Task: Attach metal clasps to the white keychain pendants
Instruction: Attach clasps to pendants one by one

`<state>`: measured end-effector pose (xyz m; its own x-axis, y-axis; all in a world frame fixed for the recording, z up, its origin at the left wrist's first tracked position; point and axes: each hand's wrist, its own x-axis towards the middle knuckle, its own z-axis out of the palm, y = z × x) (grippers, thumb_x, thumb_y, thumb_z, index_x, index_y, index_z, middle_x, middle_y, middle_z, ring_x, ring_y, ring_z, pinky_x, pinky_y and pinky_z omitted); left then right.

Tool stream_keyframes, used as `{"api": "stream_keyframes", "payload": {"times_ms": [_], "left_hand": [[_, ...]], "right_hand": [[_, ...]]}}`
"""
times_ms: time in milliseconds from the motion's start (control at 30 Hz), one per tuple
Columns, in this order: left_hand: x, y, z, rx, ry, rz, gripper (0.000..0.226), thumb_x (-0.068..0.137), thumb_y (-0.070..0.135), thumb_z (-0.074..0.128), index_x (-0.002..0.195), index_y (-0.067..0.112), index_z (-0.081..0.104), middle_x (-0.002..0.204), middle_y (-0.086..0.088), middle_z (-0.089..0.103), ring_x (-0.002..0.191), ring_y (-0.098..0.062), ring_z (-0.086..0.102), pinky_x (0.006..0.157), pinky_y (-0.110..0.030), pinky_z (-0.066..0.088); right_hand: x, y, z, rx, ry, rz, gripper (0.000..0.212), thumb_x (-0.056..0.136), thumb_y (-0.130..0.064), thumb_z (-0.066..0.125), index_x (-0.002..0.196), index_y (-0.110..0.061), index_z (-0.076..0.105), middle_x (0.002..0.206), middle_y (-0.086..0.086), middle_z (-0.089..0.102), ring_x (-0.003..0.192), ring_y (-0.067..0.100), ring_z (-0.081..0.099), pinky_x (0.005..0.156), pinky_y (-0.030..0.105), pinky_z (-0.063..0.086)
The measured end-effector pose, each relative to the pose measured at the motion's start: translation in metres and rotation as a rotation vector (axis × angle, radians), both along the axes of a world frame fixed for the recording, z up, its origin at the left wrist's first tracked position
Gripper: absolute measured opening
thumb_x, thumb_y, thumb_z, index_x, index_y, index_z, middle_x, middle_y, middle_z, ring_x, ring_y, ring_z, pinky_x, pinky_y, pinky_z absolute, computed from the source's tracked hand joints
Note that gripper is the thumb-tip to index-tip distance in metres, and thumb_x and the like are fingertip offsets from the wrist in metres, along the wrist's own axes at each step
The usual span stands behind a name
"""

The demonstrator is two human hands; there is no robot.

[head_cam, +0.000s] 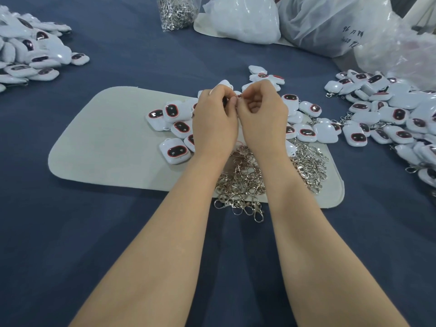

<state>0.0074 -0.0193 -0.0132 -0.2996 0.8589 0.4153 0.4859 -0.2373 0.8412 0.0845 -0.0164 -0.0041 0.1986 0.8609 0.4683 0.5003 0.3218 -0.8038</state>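
Note:
My left hand (215, 116) grips a white pendant (225, 84), of which only the top edge shows above the fingers. My right hand (262, 109) pinches a small metal clasp (238, 96) between thumb and forefinger, right against the left hand's fingertips. Both hands hover above a beige mat (106, 142). Loose white pendants with dark red-rimmed faces (175, 128) lie on the mat around the hands. A heap of silver clasps (247, 182) sits on the mat under my wrists.
White pendants with clasps on them are piled at the right (387, 114). Another pile of pendants lies at the far left (30, 53). A clear bag of clasps (175, 10) and white plastic bags (245, 17) stand at the back on the blue cloth.

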Motion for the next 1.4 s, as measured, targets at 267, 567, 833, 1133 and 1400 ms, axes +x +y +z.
{"api": "stream_keyframes", "payload": {"times_ms": [267,567,833,1133,1400], "left_hand": [[0.001,-0.001,0.001,0.016,0.005,-0.006,0.012,0.093,0.009,0.051,0.094,0.007,0.063,0.098,-0.007,0.062,0.084,-0.011,0.044,0.066,-0.017,0.028],[0.001,-0.001,0.001,-0.015,0.009,-0.007,0.013,0.093,0.009,0.050,0.094,0.009,0.063,0.099,-0.007,0.062,0.081,-0.011,0.043,0.067,-0.018,0.029],[0.000,-0.001,0.001,-0.017,0.012,-0.030,0.015,0.093,0.008,0.049,0.094,0.008,0.064,0.098,-0.008,0.061,0.081,-0.013,0.045,0.068,-0.021,0.034],[0.001,-0.001,0.003,0.023,-0.047,-0.139,0.016,0.092,0.008,0.053,0.097,0.012,0.068,0.097,-0.001,0.066,0.082,-0.009,0.051,0.075,-0.018,0.039],[0.001,-0.009,0.013,-0.124,-0.313,-0.263,0.024,0.085,0.010,0.053,0.105,0.021,0.045,0.091,0.007,0.055,0.087,-0.029,0.063,0.087,-0.043,0.050]], "right_hand": [[0.001,0.000,-0.001,0.017,0.029,0.009,0.014,0.082,-0.002,0.060,0.083,-0.015,0.054,0.072,-0.014,0.053,0.063,0.001,0.048,0.067,0.014,0.044],[0.000,0.000,-0.002,0.001,0.014,0.009,0.015,0.081,-0.001,0.059,0.081,-0.015,0.055,0.073,-0.009,0.056,0.063,0.002,0.048,0.066,0.015,0.043],[0.001,-0.001,-0.002,0.039,-0.069,0.021,0.011,0.078,-0.001,0.057,0.079,-0.012,0.055,0.076,0.009,0.059,0.070,0.018,0.049,0.066,0.027,0.041],[0.011,0.000,-0.003,0.014,0.029,-0.041,0.015,0.080,0.000,0.054,0.080,-0.015,0.051,0.070,-0.006,0.053,0.066,0.012,0.048,0.067,0.023,0.043],[0.019,0.006,-0.007,0.016,0.051,-0.157,0.014,0.081,0.000,0.053,0.080,-0.014,0.051,0.070,-0.008,0.050,0.060,0.001,0.043,0.061,0.009,0.037]]}}
